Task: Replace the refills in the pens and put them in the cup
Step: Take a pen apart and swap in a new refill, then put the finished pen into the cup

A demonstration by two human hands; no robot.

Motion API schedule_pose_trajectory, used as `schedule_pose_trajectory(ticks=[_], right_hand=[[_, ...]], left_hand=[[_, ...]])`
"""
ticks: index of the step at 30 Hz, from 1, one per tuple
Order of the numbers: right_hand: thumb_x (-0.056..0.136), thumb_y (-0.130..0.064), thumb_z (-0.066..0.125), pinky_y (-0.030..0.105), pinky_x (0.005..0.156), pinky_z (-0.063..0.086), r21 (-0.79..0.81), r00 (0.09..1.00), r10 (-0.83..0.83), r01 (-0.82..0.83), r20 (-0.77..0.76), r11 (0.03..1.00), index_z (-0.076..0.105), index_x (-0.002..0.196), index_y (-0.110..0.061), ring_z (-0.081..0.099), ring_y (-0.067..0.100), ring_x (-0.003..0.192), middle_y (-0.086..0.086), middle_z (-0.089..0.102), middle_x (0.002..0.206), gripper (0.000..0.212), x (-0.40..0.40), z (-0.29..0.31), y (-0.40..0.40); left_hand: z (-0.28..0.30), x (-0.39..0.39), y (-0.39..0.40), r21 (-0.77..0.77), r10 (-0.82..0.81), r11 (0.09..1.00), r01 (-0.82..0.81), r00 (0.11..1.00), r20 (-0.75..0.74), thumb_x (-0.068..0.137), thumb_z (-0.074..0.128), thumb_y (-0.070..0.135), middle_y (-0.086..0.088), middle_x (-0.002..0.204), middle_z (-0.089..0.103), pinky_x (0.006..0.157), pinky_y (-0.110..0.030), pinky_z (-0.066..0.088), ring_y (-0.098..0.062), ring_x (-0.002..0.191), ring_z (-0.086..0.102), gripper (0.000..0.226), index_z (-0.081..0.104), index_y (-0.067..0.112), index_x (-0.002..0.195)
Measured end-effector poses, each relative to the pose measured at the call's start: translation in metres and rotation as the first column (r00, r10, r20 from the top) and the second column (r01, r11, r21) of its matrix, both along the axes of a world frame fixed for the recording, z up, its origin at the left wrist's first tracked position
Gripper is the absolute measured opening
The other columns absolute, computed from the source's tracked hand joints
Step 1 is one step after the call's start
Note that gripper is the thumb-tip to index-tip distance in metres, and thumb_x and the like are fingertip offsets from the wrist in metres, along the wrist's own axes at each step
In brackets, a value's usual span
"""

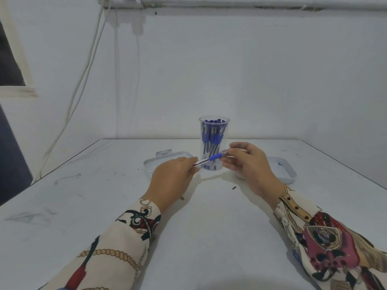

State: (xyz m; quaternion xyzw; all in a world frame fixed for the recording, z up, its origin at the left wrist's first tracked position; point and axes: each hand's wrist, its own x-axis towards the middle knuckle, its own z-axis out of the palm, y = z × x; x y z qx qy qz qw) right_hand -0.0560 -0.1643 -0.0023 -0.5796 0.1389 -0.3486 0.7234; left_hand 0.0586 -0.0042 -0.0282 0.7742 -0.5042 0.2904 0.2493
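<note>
1. The left hand [172, 174] pinches the tip end of a blue-grip ballpoint pen [211, 159]; its fingers curl round the clear barrel near the point.
2. The right hand [245, 162] closes its fingertips on the opposite end of the same pen. The grip of both hands is closed on the pen; neither hand holds anything else that can be seen.
3. The pen is held clear of the bench [188, 237], roughly level with a slight upward slope to the right, directly in front of the cup. Holding opposite ends suits twisting or pulling the two parts, probably to open or close the barrel; which of these cannot be told.
4. The clear plastic cup [214, 130] stands upright near the far edge of the bench, packed with blue pens. Most of the task appears done.
5. A white tray [150, 164] lies left of the cup, and a second white tray [287, 170] lies to its right; both are within easy reach, presumably for parts. Contents are too indistinct to identify.
</note>
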Motion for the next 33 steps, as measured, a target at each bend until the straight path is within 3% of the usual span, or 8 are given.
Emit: schedule_pose_trajectory(ticks=[3, 8, 14, 18, 22, 27, 30, 33], right_hand=[[0.09, -0.001, 0.06, 0.025, 0.065, 0.057, -0.026, 0.982, -0.16, 0.164, 0.102, 0.986, 0.057, 0.094, -0.011, 0.071, 0.02, 0.069, 0.012, 0.071, 0.079, 0.011, -0.002, 0.016, -0.01], [0.09, -0.006, 0.061, 0.025, 0.071, 0.057, -0.027, 0.852, -0.432, 0.46, 0.297, 0.888, 0.056, 0.094, -0.015, 0.071, 0.019, 0.075, 0.013, 0.069, 0.092, 0.012, -0.007, 0.053, -0.027], [0.091, -0.012, 0.056, 0.033, 0.079, 0.057, -0.258, 0.779, -0.52, 0.614, 0.352, 0.745, 0.054, 0.093, -0.025, 0.069, 0.017, 0.084, 0.003, 0.066, 0.095, 0.013, 0.019, 0.084, -0.041], [0.092, -0.012, 0.053, 0.025, 0.08, 0.054, -0.499, 0.837, -0.477, 0.545, 0.27, 0.674, 0.057, 0.101, -0.02, 0.065, 0.014, 0.091, 0.0, 0.065, 0.099, 0.012, 0.043, 0.087, -0.043], [0.093, -0.013, 0.054, 0.015, 0.067, 0.049, -0.637, 0.894, -0.427, 0.411, 0.14, 0.652, 0.057, 0.109, -0.016, 0.062, 0.01, 0.088, 0.0, 0.064, 0.099, 0.016, 0.061, 0.089, -0.042], [0.089, -0.016, 0.06, 0.024, 0.078, 0.051, -0.793, 0.891, -0.453, 0.256, -0.028, 0.553, 0.063, 0.1, -0.016, 0.06, 0.01, 0.085, -0.003, 0.066, 0.096, 0.012, 0.079, 0.086, -0.045], [0.09, -0.025, 0.057, 0.04, 0.092, 0.046, -0.881, 0.829, -0.548, 0.173, -0.11, 0.439, 0.066, 0.099, -0.02, 0.06, 0.017, 0.095, -0.005, 0.067, 0.1, 0.014, 0.082, 0.081, -0.046], [0.094, -0.037, 0.049, 0.039, 0.094, 0.037, -0.93, 0.762, -0.631, 0.111, -0.147, 0.351, 0.07, 0.104, -0.021, 0.057, 0.021, 0.106, -0.003, 0.068, 0.108, 0.028, 0.081, 0.079, -0.047]], left_hand=[[0.006, 0.004, 0.002, -0.042, 0.067, 0.997, -0.072, 0.993, -0.101, 0.095, 0.049, 0.026, -0.001, 0.095, 0.068, 0.062, -0.025, 0.032, -0.021, 0.086, 0.061, 0.025, 0.064, 0.017, 0.113], [0.017, 0.011, -0.009, -0.092, 0.088, 0.988, -0.128, 0.933, -0.349, 0.095, 0.049, 0.029, 0.003, 0.105, 0.065, 0.075, -0.022, 0.037, -0.013, 0.093, 0.056, 0.034, 0.056, 0.019, 0.127], [0.043, 0.017, -0.053, -0.143, -0.032, 0.988, -0.057, 0.832, -0.553, 0.087, 0.061, 0.035, -0.005, 0.134, 0.049, 0.097, -0.03, 0.037, -0.02, 0.123, 0.044, 0.064, 0.033, 0.014, 0.142], [0.053, 0.016, -0.08, -0.198, -0.119, 0.979, -0.039, 0.68, -0.724, 0.08, 0.072, 0.03, -0.008, 0.139, 0.042, 0.085, -0.026, 0.037, -0.022, 0.12, 0.044, 0.077, 0.027, 0.012, 0.14], [0.054, 0.017, -0.093, -0.273, -0.201, 0.961, -0.033, 0.594, -0.779, 0.08, 0.071, 0.026, 0.0, 0.114, 0.046, 0.073, -0.024, 0.038, -0.014, 0.093, 0.047, 0.07, 0.028, 0.011, 0.133], [0.048, 0.022, -0.1, -0.332, -0.256, 0.943, -0.026, 0.58, -0.773, 0.077, 0.073, 0.026, 0.001, 0.109, 0.056, 0.074, -0.026, 0.046, -0.017, 0.094, 0.058, 0.058, 0.036, 0.017, 0.121], [0.047, 0.023, -0.101, -0.339, -0.262, 0.94, -0.027, 0.578, -0.773, 0.077, 0.073, 0.026, 0.004, 0.103, 0.054, 0.075, -0.026, 0.047, -0.017, 0.093, 0.058, 0.057, 0.036, 0.019, 0.12], [0.047, 0.022, -0.1, -0.34, -0.262, 0.94, -0.026, 0.581, -0.77, 0.077, 0.073, 0.026, 0.005, 0.103, 0.053, 0.075, -0.026, 0.046, -0.016, 0.093, 0.057, 0.057, 0.036, 0.02, 0.119]])
